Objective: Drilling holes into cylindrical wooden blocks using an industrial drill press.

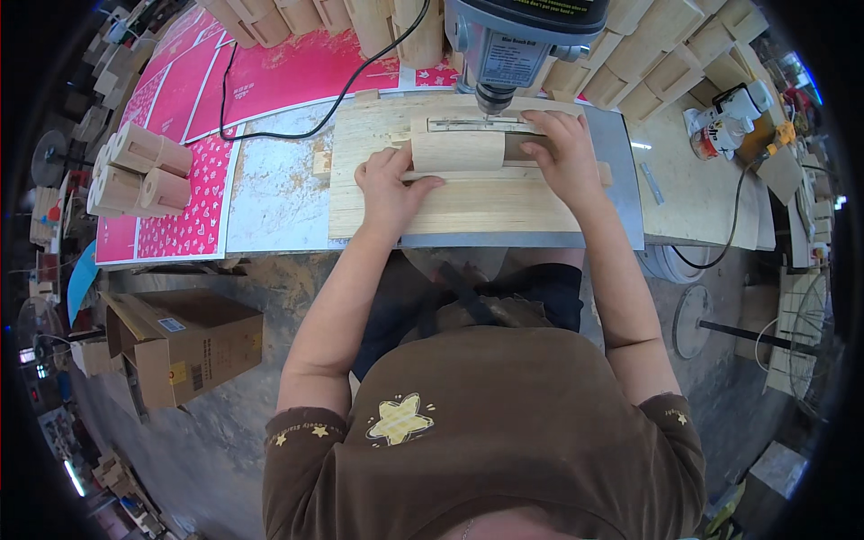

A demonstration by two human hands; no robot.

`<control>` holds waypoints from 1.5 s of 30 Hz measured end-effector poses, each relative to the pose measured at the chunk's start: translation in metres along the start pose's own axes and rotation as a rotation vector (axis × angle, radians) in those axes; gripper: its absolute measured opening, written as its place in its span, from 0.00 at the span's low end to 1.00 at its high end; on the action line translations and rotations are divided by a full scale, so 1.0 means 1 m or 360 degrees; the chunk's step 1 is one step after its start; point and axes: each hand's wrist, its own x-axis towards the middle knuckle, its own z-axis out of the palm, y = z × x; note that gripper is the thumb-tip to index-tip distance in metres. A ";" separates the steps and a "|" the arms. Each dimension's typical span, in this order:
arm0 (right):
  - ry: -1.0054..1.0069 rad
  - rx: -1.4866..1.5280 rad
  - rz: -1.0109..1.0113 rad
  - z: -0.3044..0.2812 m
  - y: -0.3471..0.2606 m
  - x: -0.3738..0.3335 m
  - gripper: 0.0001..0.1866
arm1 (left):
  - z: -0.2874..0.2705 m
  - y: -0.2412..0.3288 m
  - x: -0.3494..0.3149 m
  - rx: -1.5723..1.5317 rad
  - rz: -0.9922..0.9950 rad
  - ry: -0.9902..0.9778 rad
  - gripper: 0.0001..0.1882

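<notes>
A pale, rounded wooden piece (459, 151) lies lengthwise on a wooden board (396, 211) under a bench drill (522, 45). A slotted metal strip (477, 125) runs along its far side, just below the drill chuck (494, 97). My left hand (389, 184) is closed on the left end of the piece, its thumb lying along the near edge. Beyond the right end, my right hand (569, 155) curls its fingers over the strip's end, with the thumb nearer me by a brownish section. What its fingers grip there is partly hidden.
Several wooden cylinders (139, 171) stand on the pink-covered left side; more wooden pieces (661, 49) are stacked behind the drill. A black cable (328, 129) crosses the table. A white container (720, 126) and a small blade-like strip (652, 184) lie right. A cardboard box (193, 346) sits on the floor.
</notes>
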 end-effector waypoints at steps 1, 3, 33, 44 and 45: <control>0.0031 0.0377 0.0122 -0.004 0.000 0.002 0.19 | -0.002 -0.002 0.000 0.0017 0.0057 -0.0002 0.31; 0.0268 0.0795 0.0198 -0.014 0.003 0.012 0.17 | -0.003 -0.005 0.000 0.0032 0.0115 0.0001 0.30; 0.0634 0.0369 -0.0216 -0.039 -0.024 0.005 0.02 | -0.001 -0.005 0.000 0.0077 0.0198 0.0015 0.30; 0.0647 0.0186 0.0140 -0.106 0.000 0.169 0.17 | 0.028 0.027 0.004 0.0070 0.0165 0.0005 0.32; 0.0657 0.0228 0.0053 -0.110 -0.003 0.163 0.18 | 0.028 0.028 0.005 0.0069 0.0162 -0.0030 0.32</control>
